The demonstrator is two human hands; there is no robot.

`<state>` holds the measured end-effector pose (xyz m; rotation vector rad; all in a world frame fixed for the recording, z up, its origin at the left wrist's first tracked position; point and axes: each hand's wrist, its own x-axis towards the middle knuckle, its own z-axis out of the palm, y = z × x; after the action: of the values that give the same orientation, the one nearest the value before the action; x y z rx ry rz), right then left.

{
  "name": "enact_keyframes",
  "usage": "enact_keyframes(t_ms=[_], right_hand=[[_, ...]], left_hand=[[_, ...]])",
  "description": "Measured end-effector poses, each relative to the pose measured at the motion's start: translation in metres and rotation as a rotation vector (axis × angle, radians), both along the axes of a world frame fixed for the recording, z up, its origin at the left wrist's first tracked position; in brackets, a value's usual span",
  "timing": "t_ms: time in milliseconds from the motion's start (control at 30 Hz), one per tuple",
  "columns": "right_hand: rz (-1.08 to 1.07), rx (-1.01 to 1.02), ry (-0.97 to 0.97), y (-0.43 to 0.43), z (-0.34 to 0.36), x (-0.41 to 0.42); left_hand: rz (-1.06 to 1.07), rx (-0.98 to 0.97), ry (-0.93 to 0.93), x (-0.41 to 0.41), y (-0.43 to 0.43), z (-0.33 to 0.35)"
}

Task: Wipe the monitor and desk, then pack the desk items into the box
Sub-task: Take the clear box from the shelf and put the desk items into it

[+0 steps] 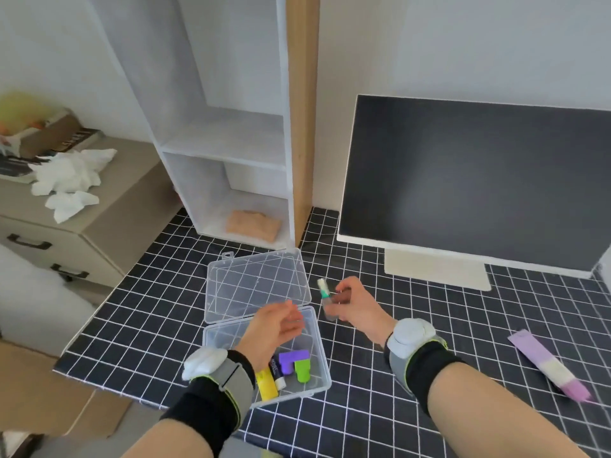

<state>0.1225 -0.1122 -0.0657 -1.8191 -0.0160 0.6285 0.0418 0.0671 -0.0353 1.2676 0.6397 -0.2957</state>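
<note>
Head view: fingers (342, 290) of the right hand (358, 309) pinch a small green-banded tube (323, 290) at frame centre, just right of the open clear box (327, 378), the left hand (274, 328) hovering slack-fingered and empty above it; a light pinch could let the tube miss the box and roll across the tabletop (429, 325).

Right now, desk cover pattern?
Black desk cover with a white grid of lines, seen best in the head view.
</note>
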Motion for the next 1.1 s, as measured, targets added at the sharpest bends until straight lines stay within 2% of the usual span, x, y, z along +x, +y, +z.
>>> enact_keyframes(t_ms=[67,133,167,267,367,433,533,600,700,767,833,900,967,1033,1100], right_hand=[[0.080,0.157,0.053,-0.005,0.023,-0.003],[0.111,0.115,-0.011,-0.010,0.037,-0.003],[0.058,0.044,-0.062,-0.018,0.039,-0.002],[-0.070,-0.397,-0.172,-0.062,0.022,0.002],[0.169,-0.947,-0.094,-0.108,-0.010,-0.011],[0.228,-1.080,-0.032,-0.123,-0.031,-0.025],[0.229,-1.169,-0.153,-0.126,-0.050,-0.036],[0.215,-1.160,-0.157,-0.126,-0.053,-0.036],[0.099,-1.022,-0.052,-0.122,-0.045,-0.029],[0.061,-0.841,-0.023,-0.106,-0.034,-0.024],[0.054,-0.563,0.015,-0.073,-0.017,-0.022],[0.132,-0.395,0.005,-0.035,0.003,-0.021],[0.286,-0.386,-0.112,0.004,0.016,-0.019],[0.421,-0.483,-0.216,0.036,0.020,-0.020],[0.506,-0.591,-0.238,0.055,0.019,-0.024]], left_hand=[[0.089,-0.235,0.046,0.010,-0.022,0.005],[0.152,-0.432,0.096,0.017,-0.034,0.006],[0.169,-0.521,0.122,0.019,-0.040,0.006],[0.195,-0.586,0.185,0.016,-0.049,0.002],[0.215,-0.585,0.209,0.008,-0.050,-0.003],[0.222,-0.593,0.210,0.003,-0.047,-0.003],[0.236,-0.573,0.215,-0.007,-0.036,-0.006],[0.210,-0.551,0.209,-0.012,-0.024,-0.007],[0.216,-0.451,0.206,-0.019,-0.007,-0.009],[0.251,-0.318,0.192,-0.022,0.006,-0.012],[0.243,-0.173,0.181,-0.026,0.021,-0.017],[0.173,-0.029,0.189,-0.027,0.028,-0.024],[0.082,0.102,0.201,-0.026,0.037,-0.029],[-0.035,0.247,0.196,-0.023,0.046,-0.034],[-0.138,0.359,0.163,-0.019,0.049,-0.037]])
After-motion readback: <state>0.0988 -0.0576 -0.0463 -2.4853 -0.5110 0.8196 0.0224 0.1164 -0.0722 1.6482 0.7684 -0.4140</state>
